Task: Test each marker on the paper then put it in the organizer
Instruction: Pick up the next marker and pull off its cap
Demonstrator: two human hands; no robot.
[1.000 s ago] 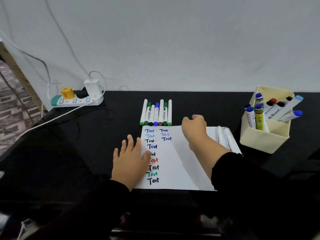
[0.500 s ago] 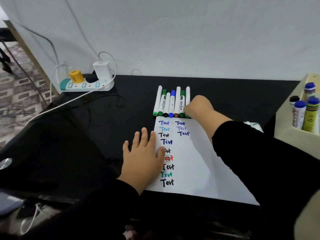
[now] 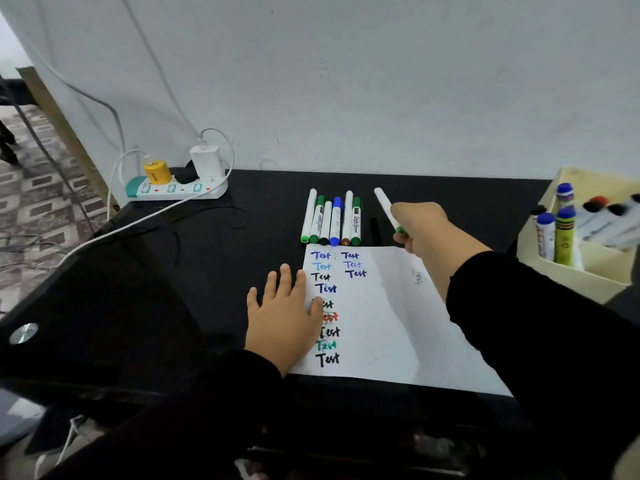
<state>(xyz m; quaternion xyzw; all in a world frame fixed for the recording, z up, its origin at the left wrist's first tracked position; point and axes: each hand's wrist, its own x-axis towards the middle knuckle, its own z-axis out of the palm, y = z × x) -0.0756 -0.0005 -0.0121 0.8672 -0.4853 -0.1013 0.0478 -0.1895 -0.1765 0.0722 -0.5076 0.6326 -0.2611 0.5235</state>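
The white marker [image 3: 388, 207] with the green cap has left the row since half a second ago — my right hand [image 3: 420, 227] is now lifting it clear, fingers curled round its capped end, barrel pointing up and away toward the wall. I'm judging it is next to be tested. Six markers [image 3: 331, 219] are still lying side by side just above the paper [image 3: 388, 323]. My left hand [image 3: 284, 315] is pressing flat, fingers spread, on the sheet's left edge — pinning it for writing. The organizer [image 3: 588, 268] is waiting at right, already holding several markers.
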